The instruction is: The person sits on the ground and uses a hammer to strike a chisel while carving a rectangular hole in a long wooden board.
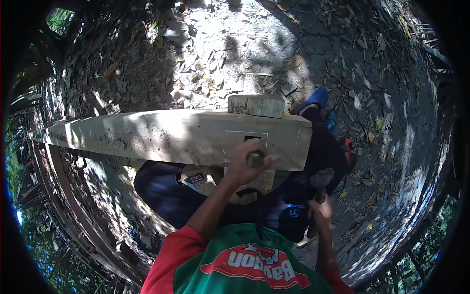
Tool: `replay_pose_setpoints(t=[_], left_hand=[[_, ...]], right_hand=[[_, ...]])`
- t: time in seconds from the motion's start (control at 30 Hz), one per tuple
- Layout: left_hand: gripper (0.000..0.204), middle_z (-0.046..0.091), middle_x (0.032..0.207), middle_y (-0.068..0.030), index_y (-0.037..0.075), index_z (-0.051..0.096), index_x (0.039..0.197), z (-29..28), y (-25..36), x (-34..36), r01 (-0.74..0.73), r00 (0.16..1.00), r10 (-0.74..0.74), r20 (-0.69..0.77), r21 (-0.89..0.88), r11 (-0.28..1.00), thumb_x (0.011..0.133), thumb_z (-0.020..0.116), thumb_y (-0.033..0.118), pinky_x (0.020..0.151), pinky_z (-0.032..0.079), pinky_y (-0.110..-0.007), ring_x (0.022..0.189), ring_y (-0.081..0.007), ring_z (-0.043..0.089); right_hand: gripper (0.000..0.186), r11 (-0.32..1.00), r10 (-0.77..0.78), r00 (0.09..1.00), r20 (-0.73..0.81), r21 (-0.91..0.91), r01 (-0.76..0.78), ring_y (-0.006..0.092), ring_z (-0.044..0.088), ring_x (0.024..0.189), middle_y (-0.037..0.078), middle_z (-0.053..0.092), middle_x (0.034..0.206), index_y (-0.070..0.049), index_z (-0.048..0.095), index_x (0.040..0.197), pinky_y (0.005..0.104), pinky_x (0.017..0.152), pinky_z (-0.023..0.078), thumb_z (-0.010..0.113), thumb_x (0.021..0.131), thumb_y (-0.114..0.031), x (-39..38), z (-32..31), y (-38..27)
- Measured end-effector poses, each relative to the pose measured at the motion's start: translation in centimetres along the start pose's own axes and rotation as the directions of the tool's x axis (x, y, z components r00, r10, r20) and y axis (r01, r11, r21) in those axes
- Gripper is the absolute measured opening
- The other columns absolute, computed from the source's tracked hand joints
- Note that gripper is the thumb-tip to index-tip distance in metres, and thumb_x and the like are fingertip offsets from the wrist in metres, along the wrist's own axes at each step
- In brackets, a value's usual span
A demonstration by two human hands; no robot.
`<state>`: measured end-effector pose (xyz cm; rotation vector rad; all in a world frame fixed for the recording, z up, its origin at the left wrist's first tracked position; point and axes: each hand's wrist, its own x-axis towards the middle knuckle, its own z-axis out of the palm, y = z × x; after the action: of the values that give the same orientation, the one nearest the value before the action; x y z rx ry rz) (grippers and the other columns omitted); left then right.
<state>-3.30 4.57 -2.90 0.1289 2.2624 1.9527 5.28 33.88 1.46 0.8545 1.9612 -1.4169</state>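
A thick pale timber beam (181,134) lies across in front of me, over my legs, running off to the far left. Near its right end are pencil-like layout lines and a dark rectangular recess (252,138). My left hand (240,164) is wrapped round the upright round handle of what looks like a chisel (255,158), just on the near side of that recess; the blade is hidden below the fist. Lower right, beside my thigh, my right hand (320,211) grips a hammer (321,178) by its handle, head up and apart from the chisel.
A short wood block (255,106) rests at the beam's far edge. Beyond my right leg lie a red tool (349,149) and a teal one (332,119). A small dark packet (195,178) sits below the beam. Dry leaves and chips cover the ground.
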Motion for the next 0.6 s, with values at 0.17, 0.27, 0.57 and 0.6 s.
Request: replay_pose_setpoints(t=[0.17, 0.27, 0.57, 0.6], left_hand=[[0.017, 0.061, 0.081, -0.0054, 0.005, 0.061, 0.092, -4.5, 7.5, 0.4, -0.084, 0.972, -0.032, -0.231, -0.476, 0.875, 0.085, 0.073, 0.015, 0.079, 0.052, -0.034, 0.084, -0.0167, 0.064], [0.019, 0.065, 0.091, -0.0075, 0.002, 0.06, 0.101, -10.2, 8.9, 0.7, -0.203, 0.87, -0.045, -0.491, -0.439, 0.875, 0.085, 0.07, 0.006, 0.086, 0.054, -0.033, 0.086, -0.015, 0.063], [0.022, 0.06, 0.076, 0.0025, 0.007, 0.059, 0.09, -4.4, 7.9, -2.7, 0.073, 0.863, -0.329, -0.384, -0.549, 0.832, 0.085, 0.08, 0.011, 0.061, 0.048, -0.022, 0.068, -0.0046, 0.058], [0.023, 0.059, 0.073, 0.0035, 0.007, 0.058, 0.089, -3.6, 7.6, -2.6, 0.096, 0.87, -0.349, -0.347, -0.576, 0.812, 0.085, 0.08, 0.013, 0.058, 0.047, -0.022, 0.065, -0.0044, 0.057]], right_hand=[[0.01, 0.998, 0.029, 0.999, 0.014, -0.056, -0.028, 0.0114, 0.05, 0.042, 0.002, 0.05, 0.059, -0.005, 0.051, 0.083, 0.0271, 0.04, 0.039, 0.06, 0.079, -0.005, -0.5, 0.3, 0.0], [0.009, 0.999, 0.032, 0.999, 0.002, 0.018, -0.032, 0.0119, 0.049, 0.042, 0.002, 0.05, 0.058, -0.005, 0.05, 0.082, 0.0274, 0.039, 0.039, 0.059, 0.08, -0.004, -0.4, 0.5, -0.6], [0.01, 1.0, 0.015, 1.0, 0.0, -0.005, -0.015, 0.013, 0.05, 0.042, 0.004, 0.05, 0.058, -0.004, 0.049, 0.081, 0.0283, 0.038, 0.042, 0.06, 0.08, -0.003, -1.0, 0.7, 1.0], [0.01, 1.0, 0.012, 1.0, -0.011, -0.006, -0.012, 0.013, 0.05, 0.042, 0.004, 0.05, 0.058, -0.004, 0.049, 0.08, 0.0283, 0.039, 0.042, 0.06, 0.08, -0.003, -1.2, 0.6, 1.2]])
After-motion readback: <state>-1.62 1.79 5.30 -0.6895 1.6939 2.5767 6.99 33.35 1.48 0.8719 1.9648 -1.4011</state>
